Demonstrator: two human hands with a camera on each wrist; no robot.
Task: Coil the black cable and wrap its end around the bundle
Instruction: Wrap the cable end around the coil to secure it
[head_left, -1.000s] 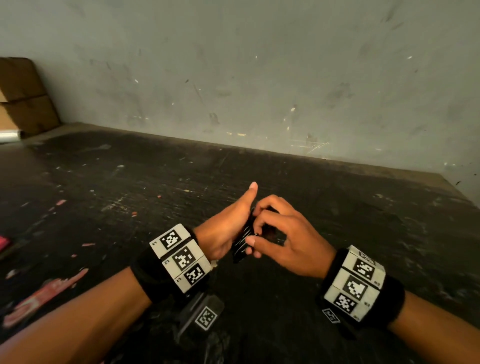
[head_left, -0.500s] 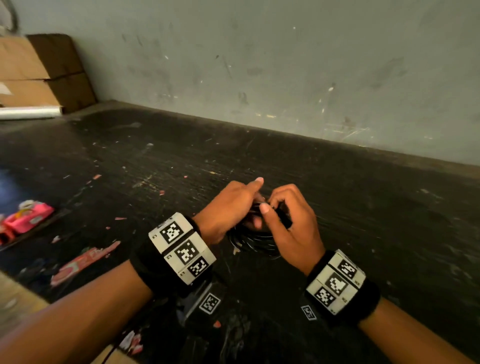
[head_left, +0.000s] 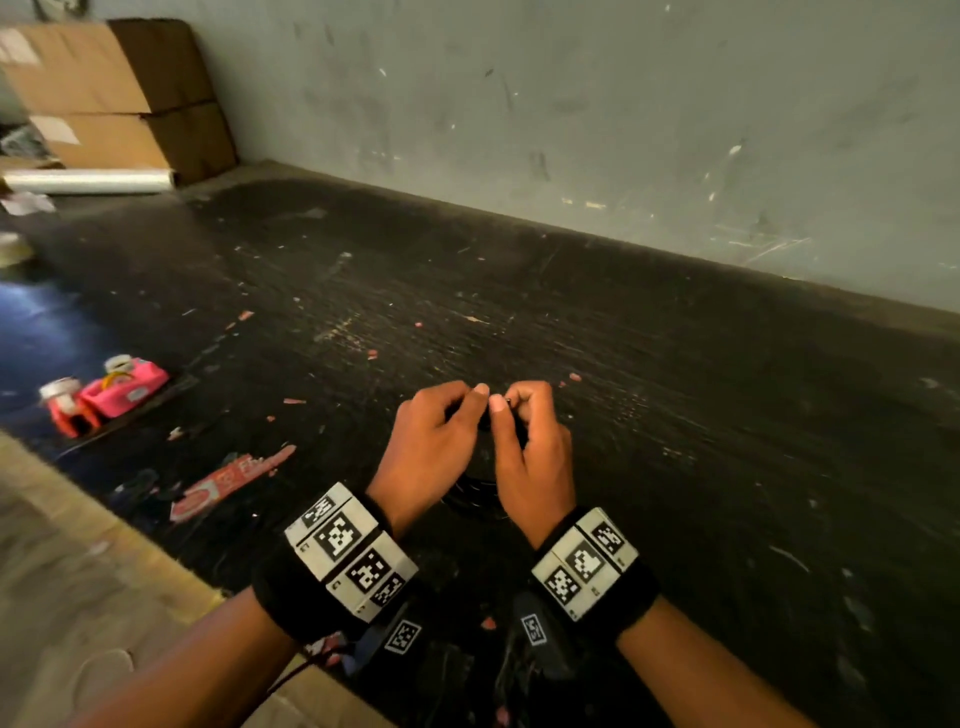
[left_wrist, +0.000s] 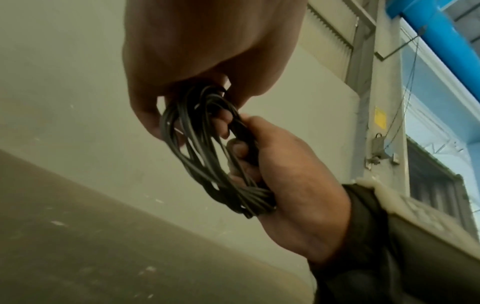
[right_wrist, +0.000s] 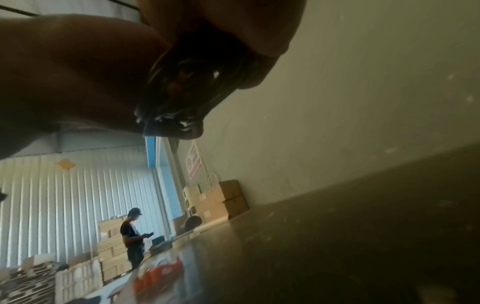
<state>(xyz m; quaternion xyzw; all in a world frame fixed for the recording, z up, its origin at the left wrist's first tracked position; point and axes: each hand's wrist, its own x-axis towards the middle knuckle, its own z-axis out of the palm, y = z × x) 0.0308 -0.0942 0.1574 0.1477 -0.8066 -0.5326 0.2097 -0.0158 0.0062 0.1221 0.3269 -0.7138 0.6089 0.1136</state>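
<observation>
Head view: above the black table (head_left: 675, 415), the left hand (head_left: 426, 447) and right hand (head_left: 530, 457) meet thumb to thumb, both curled around the black cable (head_left: 475, 491), whose loops hang between the wrists at 6 o'clock.

Left wrist view: the coiled cable (left_wrist: 207, 148) is gripped at 12 o'clock by the left hand (left_wrist: 207, 51) and at 4 o'clock by the right hand (left_wrist: 291, 174).

Right wrist view: dark loops of the cable (right_wrist: 187, 86) sit between curled fingers (right_wrist: 78, 72), blurred.

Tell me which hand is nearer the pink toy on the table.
Left. The left hand sits between the pink toy and the right hand, which is farther over; both hold the black cable.
</observation>
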